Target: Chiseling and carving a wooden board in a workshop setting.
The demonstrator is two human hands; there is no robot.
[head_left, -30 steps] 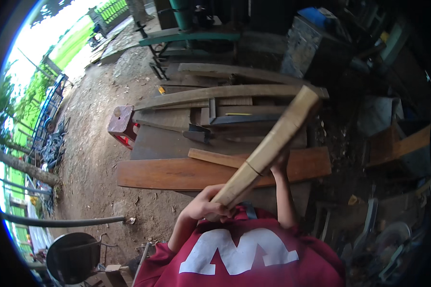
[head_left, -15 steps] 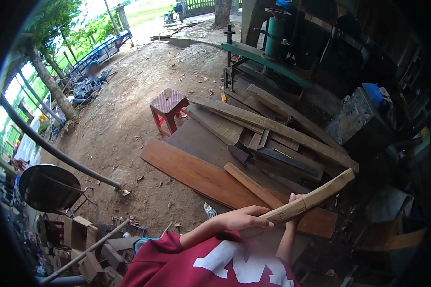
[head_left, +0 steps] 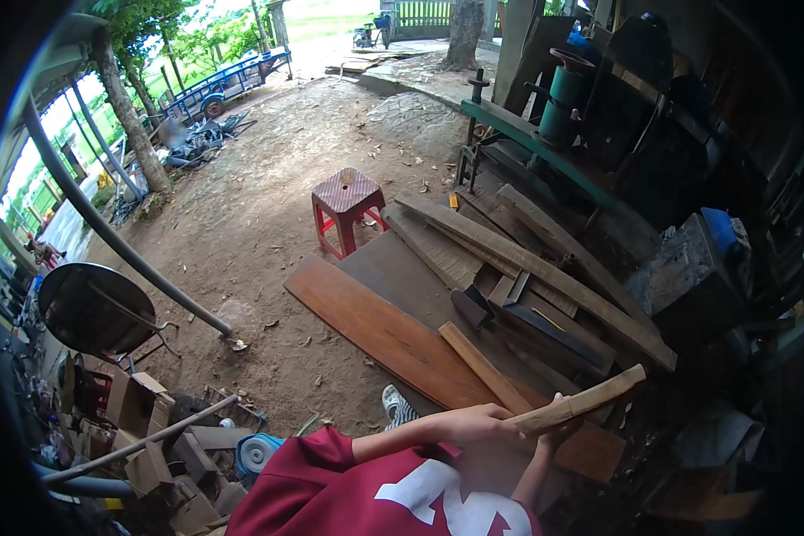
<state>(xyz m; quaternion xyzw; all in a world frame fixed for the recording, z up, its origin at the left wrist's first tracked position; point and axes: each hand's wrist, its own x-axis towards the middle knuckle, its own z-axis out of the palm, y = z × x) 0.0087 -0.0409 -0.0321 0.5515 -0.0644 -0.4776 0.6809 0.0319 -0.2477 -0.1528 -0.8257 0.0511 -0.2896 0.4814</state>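
A curved, light brown length of wood [head_left: 591,398] is held across the front of my body, its far end pointing up to the right. My left hand [head_left: 484,423] is closed around the near end, fingers wrapped on it. My right hand [head_left: 556,434] grips the same piece from beneath, partly hidden behind it. Below lies a long reddish-brown board [head_left: 380,329] with a narrow wooden strip [head_left: 481,364] slanting across it. Farther off, a dark angled piece [head_left: 473,307] rests near a dark metal square [head_left: 558,332] on the stacked timber.
Long rough planks [head_left: 531,255] are piled beyond the board. A red plastic stool [head_left: 347,207] stands on the dirt ground. At the right are a green metal machine [head_left: 545,147] and a dusty box [head_left: 697,268]. Wood offcuts [head_left: 152,464] and a grey pole [head_left: 125,246] are at left.
The curved wood has swung lower, and its far end now sits further left and down. Both hands keep hold of it. The whole view has shifted, with the stool and planks appearing further right.
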